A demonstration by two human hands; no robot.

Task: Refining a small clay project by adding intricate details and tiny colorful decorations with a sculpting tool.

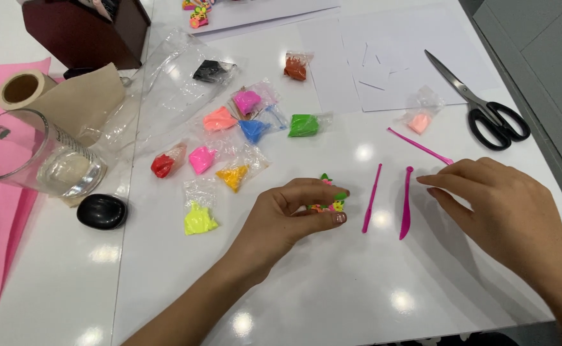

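Our left hand pinches a small multicoloured clay figure between thumb and fingers. Our right hand, fingers loosely together, touches a pink modelling tool just beside it.

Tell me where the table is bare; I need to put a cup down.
Bare table lies below the left hand and right hand. Crowded: the clay bags and pink tools.

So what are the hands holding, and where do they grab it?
The left hand pinches a small colourful clay piece by its sides between thumb and fingertips. The right hand holds nothing.
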